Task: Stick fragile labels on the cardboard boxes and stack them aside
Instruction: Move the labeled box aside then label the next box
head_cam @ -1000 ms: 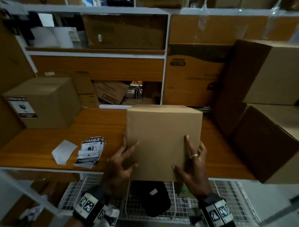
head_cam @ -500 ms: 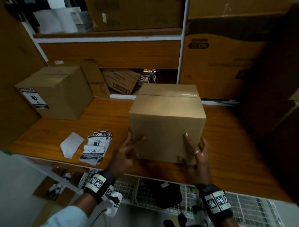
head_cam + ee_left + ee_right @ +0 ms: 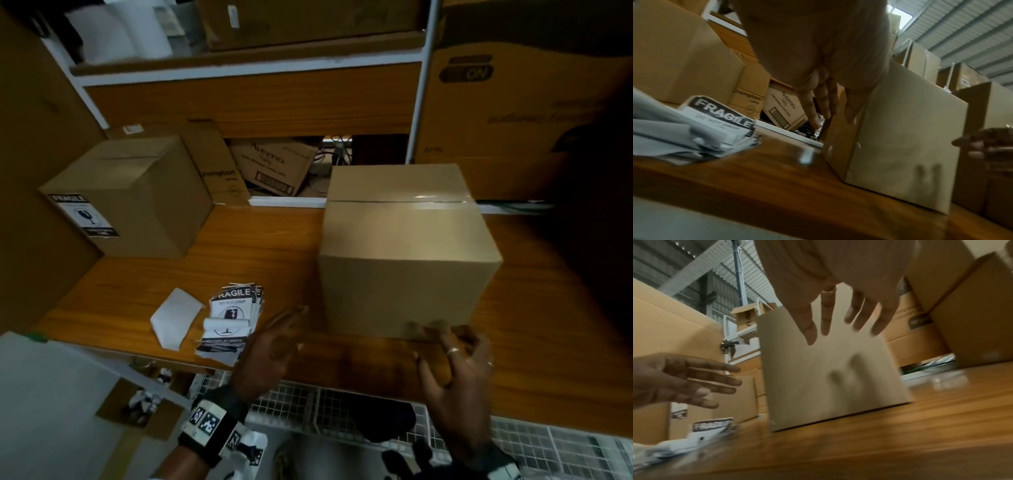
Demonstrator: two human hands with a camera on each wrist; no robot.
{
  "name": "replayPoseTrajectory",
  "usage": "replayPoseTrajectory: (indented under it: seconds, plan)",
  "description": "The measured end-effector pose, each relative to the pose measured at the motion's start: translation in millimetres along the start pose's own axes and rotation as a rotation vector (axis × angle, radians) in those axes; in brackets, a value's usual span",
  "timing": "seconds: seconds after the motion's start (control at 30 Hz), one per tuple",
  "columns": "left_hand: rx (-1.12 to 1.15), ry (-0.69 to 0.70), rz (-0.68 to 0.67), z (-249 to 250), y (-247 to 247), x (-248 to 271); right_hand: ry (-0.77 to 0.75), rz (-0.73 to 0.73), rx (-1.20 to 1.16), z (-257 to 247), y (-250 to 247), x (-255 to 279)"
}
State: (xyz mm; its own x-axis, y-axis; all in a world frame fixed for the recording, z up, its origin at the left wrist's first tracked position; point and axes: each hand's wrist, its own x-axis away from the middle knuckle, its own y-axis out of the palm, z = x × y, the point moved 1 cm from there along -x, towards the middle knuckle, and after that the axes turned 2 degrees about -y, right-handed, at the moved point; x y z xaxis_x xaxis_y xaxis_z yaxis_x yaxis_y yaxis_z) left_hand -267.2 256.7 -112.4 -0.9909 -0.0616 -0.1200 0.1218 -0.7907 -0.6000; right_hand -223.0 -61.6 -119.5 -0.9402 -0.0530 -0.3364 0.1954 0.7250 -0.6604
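A plain taped cardboard box (image 3: pixel 404 260) (image 3: pixel 904 146) (image 3: pixel 828 369) stands on the wooden shelf (image 3: pixel 260 246), no label on the faces I see. My left hand (image 3: pixel 274 346) (image 3: pixel 830 110) hovers open just left of it, fingers straight, holding nothing. Just in front of the box's lower edge my right hand (image 3: pixel 452 359) (image 3: pixel 838 327) is open too, fingers spread, off the cardboard. A pile of FRAGILE labels (image 3: pixel 233 318) (image 3: pixel 715 120) (image 3: pixel 711 426) lies left of my left hand. At the far left a second box (image 3: pixel 137 198) carries a FRAGILE label (image 3: pixel 84 216).
A white backing paper (image 3: pixel 176 317) lies beside the labels. Large cartons (image 3: pixel 513 113) fill the right and back, with printed boxes (image 3: pixel 274 168) behind. A wire basket (image 3: pixel 342 411) with dark items hangs below the shelf edge.
Both hands have let go of the plain box, which now stands on the shelf, and pulled back toward me; the left hand has drifted left toward the labels.
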Motion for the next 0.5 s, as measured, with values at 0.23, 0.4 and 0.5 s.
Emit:
replayPoseTrajectory:
  seconds: [0.23,0.4,0.5]
  plan:
    - [0.13,-0.072,0.333,-54.3,-82.9,3.6,-0.266,-0.183,-0.317,-80.9,89.6,-14.7]
    - [0.081,-0.132,0.488,-108.8,-134.9,-1.2,-0.042,-0.404,-0.509,-153.2,164.3,-28.1]
    - [0.038,-0.226,0.469,-132.1,-151.5,-11.5,-0.056,-0.396,-0.387,-163.3,200.2,-37.3]
